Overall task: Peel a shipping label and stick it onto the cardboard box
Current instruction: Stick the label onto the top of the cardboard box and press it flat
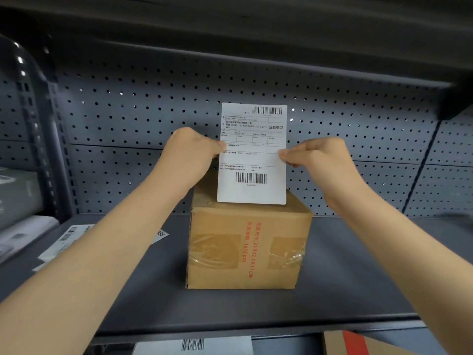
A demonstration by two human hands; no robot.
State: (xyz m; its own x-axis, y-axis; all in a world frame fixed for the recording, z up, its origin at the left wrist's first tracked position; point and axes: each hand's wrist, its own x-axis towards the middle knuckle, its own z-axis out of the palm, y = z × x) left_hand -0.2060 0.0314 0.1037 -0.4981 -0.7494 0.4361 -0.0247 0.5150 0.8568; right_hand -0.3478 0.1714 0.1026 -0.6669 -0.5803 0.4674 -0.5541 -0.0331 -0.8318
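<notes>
A white shipping label (252, 160) with two barcodes and printed text is held upright above the cardboard box (245, 247). My left hand (190, 152) pinches its left edge and my right hand (314, 156) pinches its right edge, at about mid-height. The label's lower edge hangs just over the box's top. The brown box has red print and clear tape on its front and stands in the middle of a dark grey shelf (345, 278). Whether the label's backing is on cannot be seen.
A grey pegboard wall (128, 111) closes the back and another shelf (256, 34) hangs overhead. Loose label sheets (66, 239) lie at the left. Below the shelf edge are a barcoded sheet (192, 345) and a red-taped carton (363, 343).
</notes>
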